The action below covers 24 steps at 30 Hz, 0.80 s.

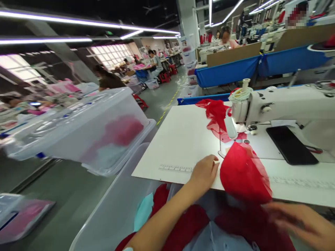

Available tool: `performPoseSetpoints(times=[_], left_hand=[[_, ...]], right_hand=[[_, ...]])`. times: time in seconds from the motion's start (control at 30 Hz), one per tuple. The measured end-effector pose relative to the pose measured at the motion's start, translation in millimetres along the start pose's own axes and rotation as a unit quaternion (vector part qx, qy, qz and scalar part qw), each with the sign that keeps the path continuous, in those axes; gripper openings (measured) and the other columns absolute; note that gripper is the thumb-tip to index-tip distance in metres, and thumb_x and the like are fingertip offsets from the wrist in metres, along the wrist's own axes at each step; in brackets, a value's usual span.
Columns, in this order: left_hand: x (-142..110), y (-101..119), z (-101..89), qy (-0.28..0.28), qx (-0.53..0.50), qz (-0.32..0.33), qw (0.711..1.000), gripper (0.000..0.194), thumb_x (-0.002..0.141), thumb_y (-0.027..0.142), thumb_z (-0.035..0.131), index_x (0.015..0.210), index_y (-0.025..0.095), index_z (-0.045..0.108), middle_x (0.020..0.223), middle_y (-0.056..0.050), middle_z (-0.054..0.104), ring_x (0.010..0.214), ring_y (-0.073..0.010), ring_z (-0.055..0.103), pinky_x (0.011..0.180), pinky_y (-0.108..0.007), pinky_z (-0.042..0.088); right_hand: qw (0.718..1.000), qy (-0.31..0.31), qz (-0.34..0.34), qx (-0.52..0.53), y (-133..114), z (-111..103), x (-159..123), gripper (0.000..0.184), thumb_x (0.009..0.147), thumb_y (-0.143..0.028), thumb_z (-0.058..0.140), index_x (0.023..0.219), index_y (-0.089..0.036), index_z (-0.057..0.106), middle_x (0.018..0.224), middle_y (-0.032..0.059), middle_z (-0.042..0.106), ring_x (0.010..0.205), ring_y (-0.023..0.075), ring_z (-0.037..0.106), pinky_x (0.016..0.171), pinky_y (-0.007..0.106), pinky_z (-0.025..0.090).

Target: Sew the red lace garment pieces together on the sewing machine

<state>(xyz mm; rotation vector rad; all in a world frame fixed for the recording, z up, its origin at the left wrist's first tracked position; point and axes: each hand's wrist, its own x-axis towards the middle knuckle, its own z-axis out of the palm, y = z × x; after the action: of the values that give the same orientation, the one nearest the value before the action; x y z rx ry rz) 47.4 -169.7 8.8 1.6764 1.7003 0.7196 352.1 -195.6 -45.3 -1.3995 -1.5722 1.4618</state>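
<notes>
My left hand rests at the front edge of the white sewing table, fingers curled closed. A small pale bit shows at its fingertips, too small to name. Just right of it, a red sheer fabric piece hangs over the table edge, its upper end close to the needle area of the sewing machine. My right hand is at the lower right beside the fabric's lower edge, smeared by motion; whether it grips the cloth is unclear. More red sheer fabric lies behind the machine's needle area.
A black phone lies on the sewing table, near the machine. At left stands a lidded clear plastic box. Below the table edge an open bin holds dark red and pale blue cloth. People work at machines farther back.
</notes>
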Motion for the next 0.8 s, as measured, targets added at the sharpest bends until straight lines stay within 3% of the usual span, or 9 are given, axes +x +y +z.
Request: performPoseSetpoints(times=[0.07,0.17,0.23,0.33,0.4,0.47,0.53,0.67,0.8], left_hand=[[17,5,6.2,-0.013,0.1,-0.005,0.995,0.017,0.096,0.031,0.051,0.101,0.019,0.062,0.093,-0.009,0.068,0.093,-0.0272,0.063,0.086,-0.039,0.048],[27,10,15.7,-0.026,0.182,0.011,0.983,0.016,0.098,0.033,0.051,0.095,0.019,0.057,0.094,-0.009,0.065,0.092,-0.026,0.061,0.084,-0.039,0.047],[26,10,19.7,-0.028,0.202,0.036,0.978,0.017,0.095,0.03,0.056,0.083,0.02,0.053,0.093,-0.008,0.063,0.089,-0.0242,0.059,0.082,-0.037,0.046],[25,10,23.4,-0.027,0.133,0.056,0.989,0.027,0.091,0.025,0.059,0.071,0.022,0.042,0.081,-0.003,0.057,0.08,-0.0201,0.055,0.076,-0.034,0.044],[27,11,25.6,-0.043,-0.03,0.04,0.998,0.027,0.094,0.031,0.054,0.073,0.023,0.04,0.07,0.002,0.05,0.068,-0.016,0.051,0.066,-0.029,0.043],[29,15,28.1,-0.083,-0.244,-0.009,0.966,0.028,0.095,0.045,0.052,0.081,0.023,0.042,0.064,0.006,0.047,0.058,-0.0128,0.048,0.056,-0.025,0.04],[31,22,30.1,-0.116,-0.408,-0.062,0.904,0.038,0.088,0.057,0.06,0.089,0.022,0.046,0.064,0.007,0.049,0.054,-0.0109,0.049,0.05,-0.022,0.039],[32,35,30.3,-0.147,-0.511,-0.106,0.84,0.049,0.074,0.054,0.077,0.098,0.019,0.054,0.075,0.003,0.061,0.058,-0.0102,0.057,0.051,-0.021,0.047],[29,34,26.5,-0.139,-0.494,-0.119,0.85,0.047,0.074,0.05,0.077,0.102,0.019,0.055,0.077,0.002,0.063,0.06,-0.0109,0.06,0.053,-0.022,0.051]], right_hand=[[0.995,-0.023,-0.003,-0.094,-23,-8,10,0.038,0.074,-0.061,0.073,0.091,-0.027,0.075,0.086,0.0074,0.075,0.076,0.0283,0.067,0.069,0.04,0.055],[0.97,0.12,-0.04,-0.207,-51,-12,40,0.048,0.078,-0.07,0.056,0.09,-0.025,0.068,0.073,0.0057,0.069,0.067,0.0253,0.062,0.06,0.036,0.048],[0.955,0.118,-0.06,-0.264,-58,-9,56,0.044,0.079,-0.067,0.053,0.086,-0.025,0.064,0.074,0.0057,0.067,0.066,0.0235,0.06,0.06,0.035,0.046],[0.931,0.11,-0.082,-0.339,-58,4,63,0.03,0.077,-0.055,0.056,0.077,-0.026,0.06,0.081,0.0061,0.066,0.07,0.0234,0.058,0.06,0.034,0.043],[0.933,0.1,-0.096,-0.333,-61,14,60,0.028,0.076,-0.051,0.059,0.067,-0.025,0.053,0.078,0.0055,0.063,0.071,0.0237,0.057,0.061,0.035,0.043],[0.973,0.062,-0.087,-0.205,-69,24,55,0.031,0.077,-0.053,0.061,0.067,-0.025,0.053,0.076,0.0044,0.063,0.072,0.0231,0.057,0.064,0.035,0.046],[0.999,-0.006,-0.019,0.033,-80,35,53,0.036,0.08,-0.06,0.062,0.082,-0.024,0.062,0.083,0.0044,0.068,0.078,0.0231,0.063,0.069,0.035,0.051],[0.915,-0.133,0.125,0.359,-98,48,62,0.053,0.08,-0.069,0.062,0.095,-0.019,0.066,0.091,0.0106,0.074,0.095,0.0282,0.07,0.079,0.039,0.057],[0.894,-0.049,0.133,0.425,-99,42,84,0.036,0.075,-0.05,0.076,0.091,-0.02,0.067,0.093,0.0098,0.077,0.095,0.0278,0.071,0.08,0.039,0.059]])
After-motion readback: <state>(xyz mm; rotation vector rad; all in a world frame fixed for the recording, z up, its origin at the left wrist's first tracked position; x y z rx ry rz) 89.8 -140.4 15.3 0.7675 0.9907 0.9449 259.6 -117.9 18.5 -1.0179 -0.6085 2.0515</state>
